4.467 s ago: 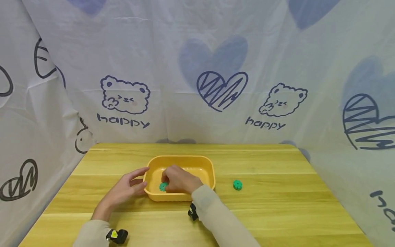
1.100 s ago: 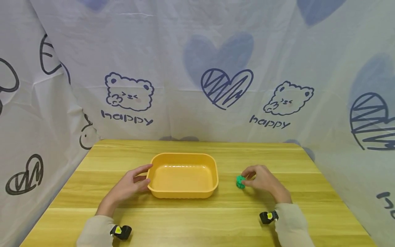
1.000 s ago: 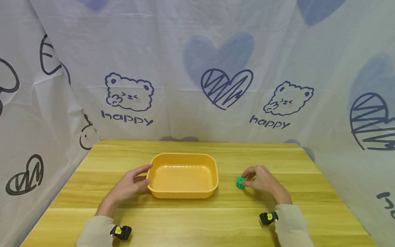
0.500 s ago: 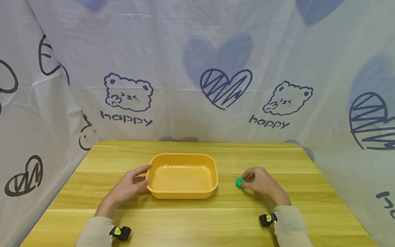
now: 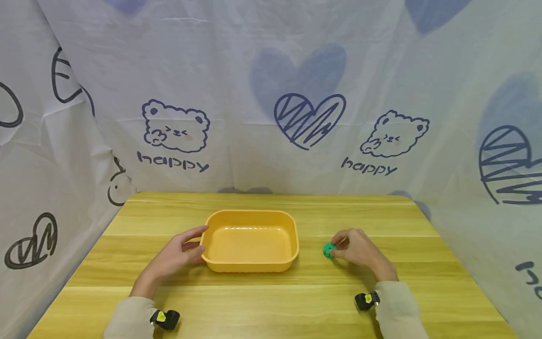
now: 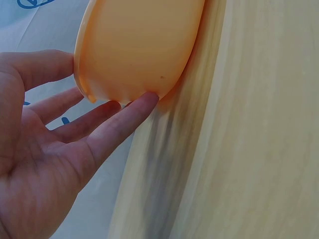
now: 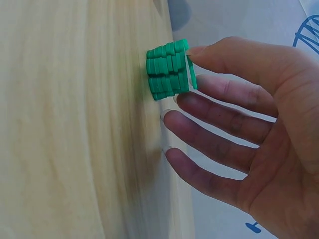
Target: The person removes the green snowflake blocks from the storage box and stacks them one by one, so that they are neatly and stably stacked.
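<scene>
My left hand [image 5: 171, 256] rests its fairly straight fingers and thumb against the left end of a yellow rectangular tray [image 5: 251, 267]. In the left wrist view the fingertips touch the tray's rim and outer wall [image 6: 139, 50]. Right of the tray stands a short stack of green notched discs [image 7: 164, 72]. My right hand [image 5: 360, 249] pinches the topmost green disc [image 7: 193, 74] between thumb and forefinger; that disc tilts, with a gap along one side above the stack. The other fingers of that hand spread loosely near the tabletop.
Everything sits on a wood-grain table [image 5: 271, 306]. A white cloth [image 5: 254, 155] printed with hearts and bears hangs behind and beside it. Black wrist cameras, one on the left sleeve [image 5: 166, 320] and one on the right sleeve [image 5: 367, 300], ride just above the tabletop.
Over four seconds, my right hand has moved from a green disc inside the tray to the stack on the right; the tray's inside now shows bare. In the last second hardly anything moves.
</scene>
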Motion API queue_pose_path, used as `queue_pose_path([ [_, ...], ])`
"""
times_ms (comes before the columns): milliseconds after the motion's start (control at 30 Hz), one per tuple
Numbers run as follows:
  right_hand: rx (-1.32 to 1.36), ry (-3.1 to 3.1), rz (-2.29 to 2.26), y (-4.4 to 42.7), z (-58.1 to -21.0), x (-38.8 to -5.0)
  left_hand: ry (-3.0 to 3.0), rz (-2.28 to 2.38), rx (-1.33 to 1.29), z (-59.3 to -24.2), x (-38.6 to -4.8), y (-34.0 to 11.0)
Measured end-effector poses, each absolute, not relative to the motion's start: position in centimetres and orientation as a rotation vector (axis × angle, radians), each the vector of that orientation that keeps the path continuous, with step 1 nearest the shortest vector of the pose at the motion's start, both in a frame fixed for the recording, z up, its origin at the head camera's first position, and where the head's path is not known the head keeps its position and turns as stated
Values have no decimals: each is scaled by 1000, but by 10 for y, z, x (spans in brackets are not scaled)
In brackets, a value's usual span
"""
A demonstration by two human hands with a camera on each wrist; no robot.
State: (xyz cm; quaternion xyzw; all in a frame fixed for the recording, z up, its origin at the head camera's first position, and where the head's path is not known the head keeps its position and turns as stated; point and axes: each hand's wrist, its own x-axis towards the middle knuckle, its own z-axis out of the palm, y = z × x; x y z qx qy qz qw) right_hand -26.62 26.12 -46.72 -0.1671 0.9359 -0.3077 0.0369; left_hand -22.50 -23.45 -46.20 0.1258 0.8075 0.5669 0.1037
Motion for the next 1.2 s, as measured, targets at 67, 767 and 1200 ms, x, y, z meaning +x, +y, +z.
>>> queue_pose_path([
  [67, -519, 2878, -939, 261, -467, -267, 2377, 1678, 369, -462, -225, -235],
  [767, -531, 2872, -920, 264, -467, -265, 2373, 1665, 356, -462, -226, -233],
  [1200, -528, 2869, -933, 263, -468, -264, 2366, 1667, 379, -461, -225, -231],
])
